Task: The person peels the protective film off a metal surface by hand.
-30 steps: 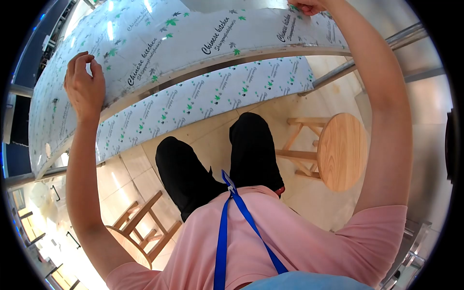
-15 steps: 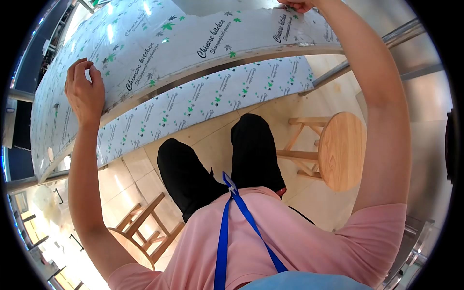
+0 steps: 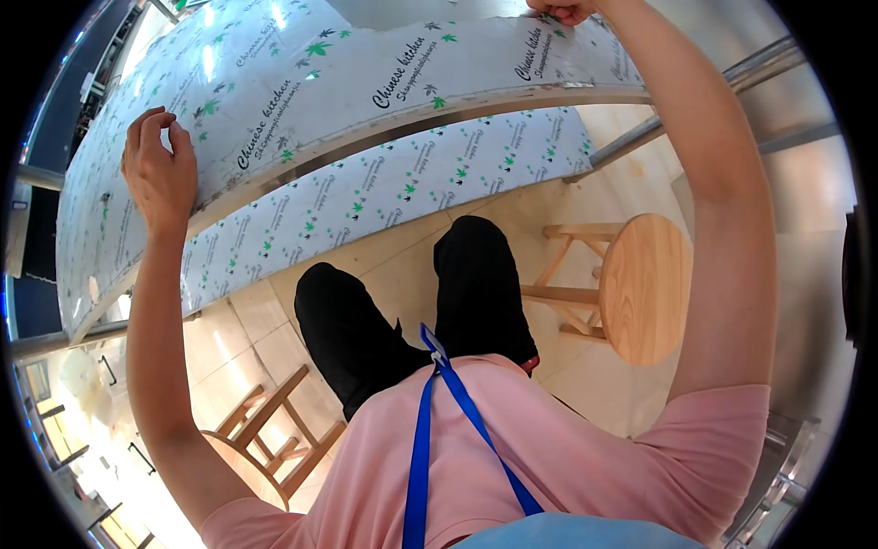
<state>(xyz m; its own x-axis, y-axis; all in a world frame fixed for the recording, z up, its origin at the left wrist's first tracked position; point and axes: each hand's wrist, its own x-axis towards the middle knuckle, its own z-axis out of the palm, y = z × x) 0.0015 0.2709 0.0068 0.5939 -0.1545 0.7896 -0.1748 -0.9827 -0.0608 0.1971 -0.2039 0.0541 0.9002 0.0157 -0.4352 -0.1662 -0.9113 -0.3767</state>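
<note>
Printed protective film (image 3: pixel 366 78), white with green leaves and "Chinese kitchen" lettering, covers the near part of a metal table (image 3: pixel 402 13). Its uneven edge runs across the top of the view, with bare metal beyond. At that edge my right hand (image 3: pixel 569 11) is closed, fingers curled in a pinch on the film; the top of the hand is cut off by the frame. My left hand (image 3: pixel 161 174) rests on the film-covered top at the left, near the front edge. Its fingers are loosely bent, a gap shows beside the thumb, and nothing is visible in it.
Below the tabletop is a lower shelf (image 3: pixel 384 188) in the same printed film. A wooden stool (image 3: pixel 645 288) stands at my right, another wooden stool (image 3: pixel 274 430) at my left. Metal rails (image 3: pixel 631 142) run at the table's right side. A blue lanyard (image 3: pixel 421 457) hangs from my neck.
Both hands keep almost the same place and pose. The view has shifted very slightly; nothing is visibly taken hold of or let go.
</note>
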